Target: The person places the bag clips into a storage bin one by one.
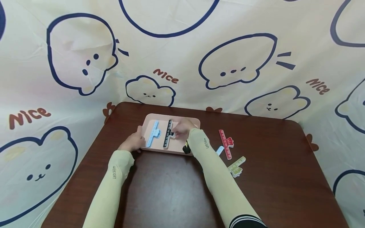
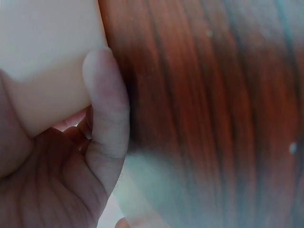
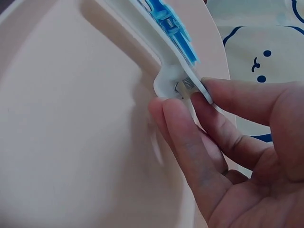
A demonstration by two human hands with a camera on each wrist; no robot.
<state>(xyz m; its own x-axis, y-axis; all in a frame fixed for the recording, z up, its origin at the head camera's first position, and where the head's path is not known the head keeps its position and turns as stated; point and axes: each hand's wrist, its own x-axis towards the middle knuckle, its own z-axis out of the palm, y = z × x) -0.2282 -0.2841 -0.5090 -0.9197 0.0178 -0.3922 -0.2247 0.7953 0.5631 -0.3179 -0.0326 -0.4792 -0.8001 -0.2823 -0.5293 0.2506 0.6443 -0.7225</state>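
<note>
Right hand (image 1: 184, 126): thumb and fingertips pinch the handle of a long black-and-white clip with a piano-key pattern (image 1: 168, 134), apparently plastic; a metal spring shows just beyond the fingertips in the right wrist view. The clip's bar lies immediately left of these fingers, long axis running near to far, far end leaning slightly right; its handle juts rightward into the pinch. The clip is over the middle of a pale pink, shallow, round-cornered rectangular tray (image 1: 159, 143); cannot tell whether its underside touches the tray floor. Left hand (image 1: 132, 141): thumb and fingers grip the tray's left side, farther from this clip than the right hand. Between left fingers and black-and-white clip lies a long light-blue ruler-marked clip (image 1: 152, 134), roughly parallel to it, handle also rightward. Right of the right fingers, on a brown wood-grain table (image 1: 285, 158): a red ruler-marked clip (image 1: 226, 144), a yellow-green ruler-marked clip (image 1: 236, 166), nearer the body, and a light-blue strip (image 1: 220, 150), partly hidden by the right forearm.
</note>
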